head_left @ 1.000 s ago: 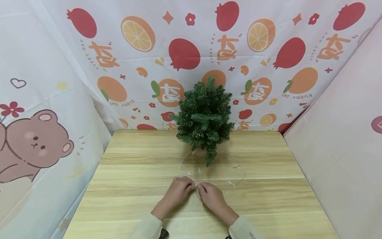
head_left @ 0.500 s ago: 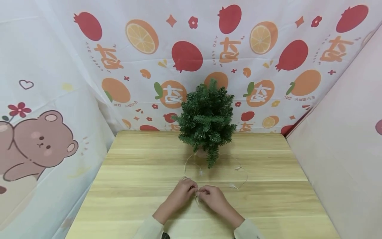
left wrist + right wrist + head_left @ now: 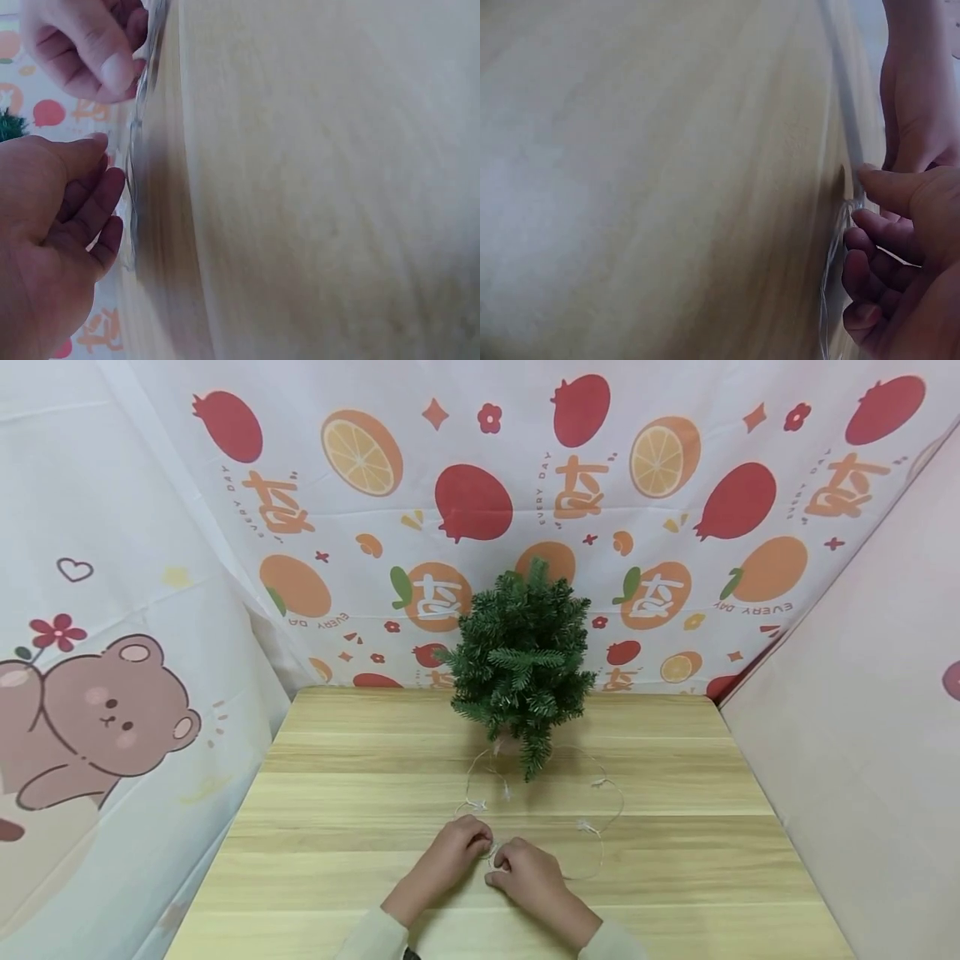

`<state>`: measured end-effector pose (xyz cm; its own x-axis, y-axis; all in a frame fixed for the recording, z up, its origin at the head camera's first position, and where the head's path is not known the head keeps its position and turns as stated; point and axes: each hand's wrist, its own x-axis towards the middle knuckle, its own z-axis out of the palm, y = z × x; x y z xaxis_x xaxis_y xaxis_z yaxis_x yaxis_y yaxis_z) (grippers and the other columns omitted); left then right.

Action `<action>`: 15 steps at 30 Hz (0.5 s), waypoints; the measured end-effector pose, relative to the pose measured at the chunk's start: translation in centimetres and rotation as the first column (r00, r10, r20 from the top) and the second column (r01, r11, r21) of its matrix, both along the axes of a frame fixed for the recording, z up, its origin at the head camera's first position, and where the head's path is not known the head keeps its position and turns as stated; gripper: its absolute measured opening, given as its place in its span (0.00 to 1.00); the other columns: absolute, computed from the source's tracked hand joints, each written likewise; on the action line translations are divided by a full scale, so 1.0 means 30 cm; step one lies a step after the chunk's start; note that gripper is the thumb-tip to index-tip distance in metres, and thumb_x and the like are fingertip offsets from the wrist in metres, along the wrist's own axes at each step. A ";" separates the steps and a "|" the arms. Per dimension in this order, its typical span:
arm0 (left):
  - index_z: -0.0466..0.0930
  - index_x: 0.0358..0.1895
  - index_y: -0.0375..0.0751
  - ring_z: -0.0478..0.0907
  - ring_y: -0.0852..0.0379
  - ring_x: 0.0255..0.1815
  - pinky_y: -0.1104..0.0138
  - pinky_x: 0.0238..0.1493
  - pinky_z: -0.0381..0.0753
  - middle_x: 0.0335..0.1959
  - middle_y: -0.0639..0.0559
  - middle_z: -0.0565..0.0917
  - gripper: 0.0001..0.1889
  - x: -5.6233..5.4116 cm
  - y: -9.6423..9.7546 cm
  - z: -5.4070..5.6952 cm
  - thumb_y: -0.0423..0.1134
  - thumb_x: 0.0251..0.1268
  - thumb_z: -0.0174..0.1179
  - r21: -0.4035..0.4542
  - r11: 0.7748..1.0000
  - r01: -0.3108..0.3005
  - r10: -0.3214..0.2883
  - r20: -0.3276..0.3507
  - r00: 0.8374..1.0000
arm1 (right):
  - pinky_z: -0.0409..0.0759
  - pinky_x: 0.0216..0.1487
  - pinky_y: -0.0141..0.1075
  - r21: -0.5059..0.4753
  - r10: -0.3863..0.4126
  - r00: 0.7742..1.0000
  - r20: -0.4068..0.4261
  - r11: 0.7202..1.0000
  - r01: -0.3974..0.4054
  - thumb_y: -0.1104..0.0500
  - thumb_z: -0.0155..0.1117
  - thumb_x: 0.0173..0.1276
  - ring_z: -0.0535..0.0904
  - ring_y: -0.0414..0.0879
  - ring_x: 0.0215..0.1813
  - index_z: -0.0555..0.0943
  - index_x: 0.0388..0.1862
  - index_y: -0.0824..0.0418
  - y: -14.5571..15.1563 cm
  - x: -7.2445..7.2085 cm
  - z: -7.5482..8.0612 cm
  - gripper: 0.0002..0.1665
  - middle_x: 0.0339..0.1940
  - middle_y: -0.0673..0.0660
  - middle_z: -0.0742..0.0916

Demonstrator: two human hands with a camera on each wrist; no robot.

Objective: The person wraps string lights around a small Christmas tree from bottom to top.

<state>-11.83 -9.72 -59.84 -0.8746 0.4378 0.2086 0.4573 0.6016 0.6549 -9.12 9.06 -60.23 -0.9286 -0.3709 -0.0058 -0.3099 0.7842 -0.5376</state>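
The thin wire strand (image 3: 134, 139) lies on the worktop (image 3: 300, 877), curving forward from between the 2 hands toward the foot of the small green tree (image 3: 523, 652), with at least 4 pale pieces showing along it. Compared with 0.5 s ago, the right hand (image 3: 528, 872) has shifted nearer the person and away from the left hand (image 3: 453, 843), and a low loop of strand now shows just beside its outer side. A pale piece (image 3: 477, 806) that the left hand covered is in sight again. My reading is that the strand is being loosened and spread, though some remains bunched between the hands.

The right grip is slack: thumb and forefinger stand apart, with the strand at the fingertips. The left grip's fingers are bent beside the strand; I cannot tell whether they pinch it.

Behind the tree hangs a fruit-printed cloth (image 3: 472, 435).
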 end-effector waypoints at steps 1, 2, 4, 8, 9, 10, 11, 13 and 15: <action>0.85 0.39 0.40 0.81 0.60 0.40 0.67 0.46 0.83 0.36 0.55 0.83 0.02 -0.001 -0.003 -0.002 0.33 0.67 0.64 0.003 1.000 -0.003 0.003 0.001 1.000 | 0.65 0.27 0.29 0.014 0.007 1.000 -0.015 1.000 -0.007 0.46 0.75 0.60 0.67 0.30 0.25 0.86 0.32 0.50 -0.002 0.003 -0.001 0.11 0.26 0.39 0.74; 0.85 0.39 0.40 0.81 0.60 0.40 0.67 0.46 0.83 0.36 0.55 0.84 0.02 -0.002 -0.006 -0.003 0.33 0.67 0.64 0.005 1.000 -0.006 0.006 0.004 1.000 | 0.65 0.26 0.29 0.024 0.015 1.000 -0.028 1.000 -0.014 0.47 0.75 0.60 0.66 0.30 0.24 0.85 0.31 0.49 -0.004 0.006 -0.001 0.09 0.25 0.39 0.73; 0.85 0.40 0.41 0.81 0.60 0.41 0.67 0.47 0.83 0.37 0.55 0.84 0.02 -0.004 -0.011 -0.003 0.33 0.67 0.64 0.005 1.000 -0.010 0.010 0.012 1.000 | 0.64 0.25 0.28 0.043 0.028 0.998 -0.056 0.999 -0.026 0.50 0.75 0.61 0.65 0.30 0.23 0.85 0.29 0.49 -0.008 0.011 -0.004 0.07 0.24 0.38 0.73; 0.85 0.40 0.41 0.81 0.60 0.42 0.68 0.47 0.83 0.38 0.54 0.84 0.03 -0.005 -0.020 -0.004 0.32 0.66 0.65 -0.006 1.000 -0.023 0.023 -0.005 1.000 | 0.64 0.24 0.27 0.071 0.037 0.992 -0.118 0.997 -0.029 0.54 0.74 0.62 0.65 0.29 0.22 0.85 0.26 0.49 -0.013 0.015 -0.013 0.07 0.22 0.38 0.73; 0.85 0.40 0.40 0.81 0.60 0.41 0.68 0.46 0.83 0.38 0.54 0.84 0.03 -0.005 -0.023 -0.004 0.31 0.66 0.65 -0.007 1.000 -0.023 0.023 -0.014 1.000 | 0.64 0.24 0.27 0.075 0.039 0.991 -0.131 0.997 -0.030 0.55 0.73 0.62 0.65 0.28 0.22 0.85 0.25 0.49 -0.013 0.015 -0.014 0.07 0.22 0.38 0.73; 0.85 0.40 0.40 0.82 0.60 0.41 0.68 0.46 0.83 0.38 0.55 0.84 0.03 -0.005 -0.025 -0.004 0.31 0.66 0.65 -0.008 1.000 -0.026 0.025 -0.020 0.999 | 0.64 0.24 0.26 0.076 0.039 0.989 -0.141 0.997 -0.029 0.55 0.73 0.62 0.65 0.28 0.22 0.84 0.25 0.49 -0.013 0.016 -0.013 0.07 0.22 0.38 0.73; 0.85 0.40 0.40 0.82 0.60 0.41 0.68 0.46 0.83 0.38 0.55 0.85 0.03 -0.005 -0.027 -0.004 0.31 0.65 0.65 -0.008 1.000 -0.027 0.027 -0.023 0.999 | 0.64 0.23 0.26 0.073 0.041 0.988 -0.149 0.997 -0.030 0.56 0.72 0.62 0.65 0.28 0.22 0.84 0.25 0.49 -0.012 0.016 -0.012 0.07 0.22 0.38 0.73; 0.85 0.40 0.40 0.82 0.60 0.41 0.67 0.46 0.83 0.38 0.55 0.85 0.04 -0.005 -0.031 -0.003 0.31 0.64 0.66 -0.008 1.000 -0.026 0.025 -0.030 0.999 | 0.65 0.23 0.26 0.054 0.034 0.986 -0.162 0.998 -0.026 0.57 0.71 0.62 0.65 0.28 0.22 0.83 0.25 0.49 -0.007 0.015 -0.006 0.07 0.22 0.38 0.73; 0.86 0.40 0.41 0.82 0.60 0.41 0.66 0.47 0.83 0.38 0.55 0.86 0.04 -0.003 -0.035 -0.002 0.31 0.64 0.67 -0.016 1.000 -0.021 0.021 -0.046 0.999 | 0.65 0.24 0.26 0.029 0.019 0.984 -0.175 0.999 -0.014 0.59 0.70 0.62 0.65 0.28 0.23 0.82 0.25 0.49 -0.002 0.012 0.006 0.08 0.22 0.38 0.74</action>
